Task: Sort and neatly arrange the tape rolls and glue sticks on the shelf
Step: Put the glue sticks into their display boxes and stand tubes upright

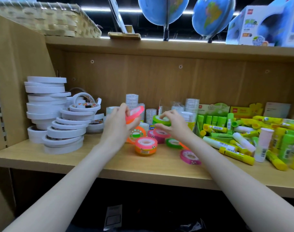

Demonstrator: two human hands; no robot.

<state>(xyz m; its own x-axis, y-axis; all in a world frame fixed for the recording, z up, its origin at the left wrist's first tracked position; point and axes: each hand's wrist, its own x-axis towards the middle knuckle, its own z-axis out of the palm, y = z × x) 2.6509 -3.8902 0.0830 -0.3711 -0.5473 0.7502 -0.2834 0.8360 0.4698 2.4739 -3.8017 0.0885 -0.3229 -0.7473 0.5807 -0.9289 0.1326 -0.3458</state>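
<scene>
Two bare forearms, no sleeves, hands ungloved, no jewellery

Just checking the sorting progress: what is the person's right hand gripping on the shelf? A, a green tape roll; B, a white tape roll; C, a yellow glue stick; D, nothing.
A: the right hand has its fingers curled over a green tape roll sitting atop the pink rolls mid-shelf.

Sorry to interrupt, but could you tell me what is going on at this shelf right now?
A person is sorting stationery on a wooden shelf. The left hand holds thin pink and orange tape rolls, while the right hand takes a grip on a green tape roll. More coloured rolls lie loose between them. White tape stacks stand at the left; glue sticks lie jumbled at the right.
</scene>
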